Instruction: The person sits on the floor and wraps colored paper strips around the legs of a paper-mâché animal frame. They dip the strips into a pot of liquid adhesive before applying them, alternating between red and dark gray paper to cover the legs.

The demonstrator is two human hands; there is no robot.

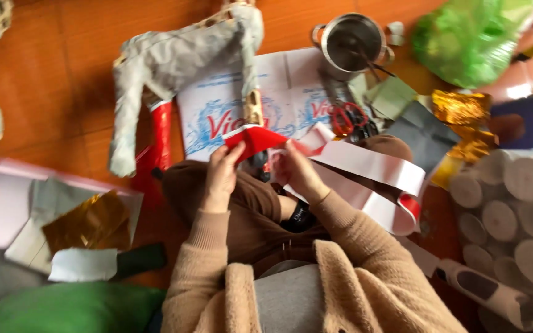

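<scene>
My left hand [222,176] pinches the red end of a long paper strip [251,139], red on one face and white on the other. My right hand [296,172] grips the same strip [371,166] further along, where it loops white off to the right over my knee. Both hands are above my lap, just below the leg of a grey papier-mâché animal figure [174,58] standing on the wooden floor. One of the figure's legs [160,132] is covered in red paper.
A printed white sheet [291,86] lies under the figure. Red-handled scissors [350,118], a metal pot [351,42], gold foil [464,114] and a green bag [470,37] lie beyond. Paper rolls [519,216] stack at right; loose papers and foil [75,225] at left.
</scene>
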